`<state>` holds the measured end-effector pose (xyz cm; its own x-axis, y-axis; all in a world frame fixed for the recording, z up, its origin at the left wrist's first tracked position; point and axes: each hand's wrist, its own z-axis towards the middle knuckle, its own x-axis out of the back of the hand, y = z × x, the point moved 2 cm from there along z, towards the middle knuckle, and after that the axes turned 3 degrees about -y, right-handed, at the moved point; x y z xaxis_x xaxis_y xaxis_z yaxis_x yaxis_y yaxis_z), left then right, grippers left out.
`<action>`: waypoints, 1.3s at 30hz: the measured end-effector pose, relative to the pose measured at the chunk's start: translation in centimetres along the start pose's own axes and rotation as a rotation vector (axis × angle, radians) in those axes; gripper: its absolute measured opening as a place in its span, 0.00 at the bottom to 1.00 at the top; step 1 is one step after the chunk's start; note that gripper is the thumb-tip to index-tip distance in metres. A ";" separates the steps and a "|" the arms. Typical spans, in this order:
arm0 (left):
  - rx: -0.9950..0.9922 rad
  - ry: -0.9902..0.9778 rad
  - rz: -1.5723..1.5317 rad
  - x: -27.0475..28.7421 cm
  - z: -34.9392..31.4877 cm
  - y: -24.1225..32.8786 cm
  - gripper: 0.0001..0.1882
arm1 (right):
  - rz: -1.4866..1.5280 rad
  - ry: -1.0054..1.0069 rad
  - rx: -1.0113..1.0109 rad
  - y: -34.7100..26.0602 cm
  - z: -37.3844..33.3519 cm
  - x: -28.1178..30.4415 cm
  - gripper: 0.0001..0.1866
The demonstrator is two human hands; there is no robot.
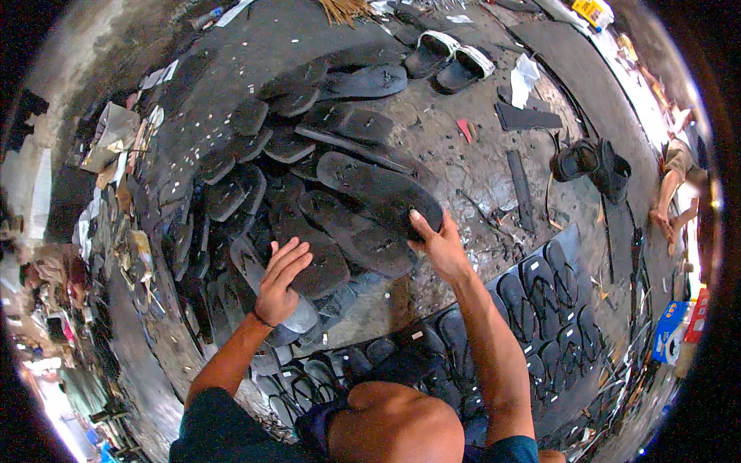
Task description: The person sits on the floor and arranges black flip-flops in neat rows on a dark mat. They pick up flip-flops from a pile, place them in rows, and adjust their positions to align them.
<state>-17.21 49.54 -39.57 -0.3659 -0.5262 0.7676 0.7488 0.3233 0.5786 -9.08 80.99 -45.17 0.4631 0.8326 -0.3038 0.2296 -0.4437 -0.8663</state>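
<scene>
My right hand (441, 245) grips one end of a black sandal sole (367, 184), thumb on top and fingers around its edge. Small strap holes show in the sole, which lies over the right side of a pile of similar loose soles (231, 189). My left hand (282, 284), a dark band at its wrist, is at the pile's near side. Its fingers are stretched out beside another black sole (320, 266); whether they touch it I cannot tell.
Rows of finished black thong sandals (540, 289) lie near my knees and to the right. White-strapped sandals (455, 58) and black sandals (594, 166) stand farther off. Scraps litter the floor. Another person's arms (670, 204) show at the far right, above a blue box (670, 332).
</scene>
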 end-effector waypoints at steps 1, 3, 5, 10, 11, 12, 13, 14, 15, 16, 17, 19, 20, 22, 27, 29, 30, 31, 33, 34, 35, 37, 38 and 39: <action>-0.010 -0.013 0.050 0.2 -0.5 0.0 0.35 | -0.051 0.005 0.093 0.5 -0.3 0.0 0.23; 0.044 -0.003 -0.001 0.4 -1.3 0.0 0.35 | -0.156 0.010 0.286 2.0 -0.7 -0.6 0.22; 0.058 0.004 -0.025 0.6 -2.0 0.3 0.35 | -0.319 0.001 0.331 2.1 -2.1 -1.7 0.20; 0.000 0.062 0.011 -0.4 -2.7 2.3 0.31 | -0.196 0.459 0.419 2.7 -6.9 0.3 0.28; -0.032 0.052 0.032 -0.3 -3.0 2.8 0.30 | -0.264 0.547 0.463 2.5 -8.4 2.8 0.26; -0.071 0.046 0.054 -0.3 -3.2 3.2 0.29 | -0.332 0.636 0.513 1.6 -10.0 5.8 0.24; -0.108 0.023 0.081 -0.7 -3.6 3.1 0.25 | -0.126 0.720 0.407 0.9 -11.8 8.4 0.23; -0.117 0.024 0.056 -1.3 -3.2 4.0 0.25 | 0.076 0.815 0.304 0.6 -14.0 11.3 0.22; -0.139 0.016 0.012 -2.2 -2.1 5.8 0.24 | 0.174 0.809 0.338 1.2 -16.0 14.7 0.21; -0.177 0.012 -0.043 -3.4 -0.7 6.9 0.24 | 0.266 0.814 0.397 2.1 -17.6 18.3 0.21; -0.219 0.038 -0.023 -4.8 -0.2 7.2 0.25 | 0.207 0.830 0.404 3.5 -19.5 21.4 0.20; -0.251 0.053 -0.216 -7.0 2.9 9.9 0.27 | 0.088 0.969 0.309 4.5 -23.6 24.8 0.21; -0.255 0.048 -0.367 -8.2 4.9 12.3 0.27 | 0.057 1.007 0.299 6.0 -26.0 26.7 0.22; -0.078 -0.192 -0.697 -11.6 6.7 13.2 0.20 | 0.116 1.114 0.341 7.4 -29.4 27.6 0.26; 0.585 -1.135 -1.526 -22.8 9.3 18.9 0.17 | 0.232 1.290 0.345 13.7 -37.6 27.7 0.27; 0.552 -1.406 -1.197 -25.9 6.2 22.6 0.26 | 0.390 1.320 0.446 13.3 -37.9 26.1 0.26; 0.469 -1.476 -1.148 -28.3 3.4 23.7 0.33 | 0.433 1.343 0.492 13.3 -38.8 26.0 0.25; 0.242 -1.562 -0.817 -28.9 1.9 23.4 0.38 | 0.463 1.355 0.502 13.4 -39.9 25.7 0.25; -0.354 -1.250 -0.254 -28.7 1.4 23.7 0.43 | 0.518 1.380 0.526 13.9 -42.1 25.1 0.23; -0.379 -1.147 -0.146 -28.5 2.9 24.7 0.42 | 0.546 1.434 0.486 14.6 -43.0 24.7 0.23; -0.457 -1.062 -0.150 -28.7 4.3 26.3 0.40 | 0.572 1.479 0.451 14.9 -43.5 24.7 0.22; -0.724 -0.880 -0.208 -31.7 6.7 29.8 0.40 | 0.610 1.508 0.436 15.9 -44.1 24.5 0.20; -0.914 -0.779 -0.273 -34.2 7.4 31.8 0.42 | 0.630 1.540 0.440 17.0 -44.7 24.8 0.21; -1.078 -0.694 -0.089 -36.1 8.1 33.6 0.43 | 0.682 1.522 0.463 16.3 -43.8 24.5 0.21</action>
<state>16.65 85.80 -45.62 -0.4038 0.1103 0.9082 0.6539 -0.6594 0.3709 43.45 79.62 -49.37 0.7553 -0.6042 -0.2541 -0.4543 -0.2031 -0.8674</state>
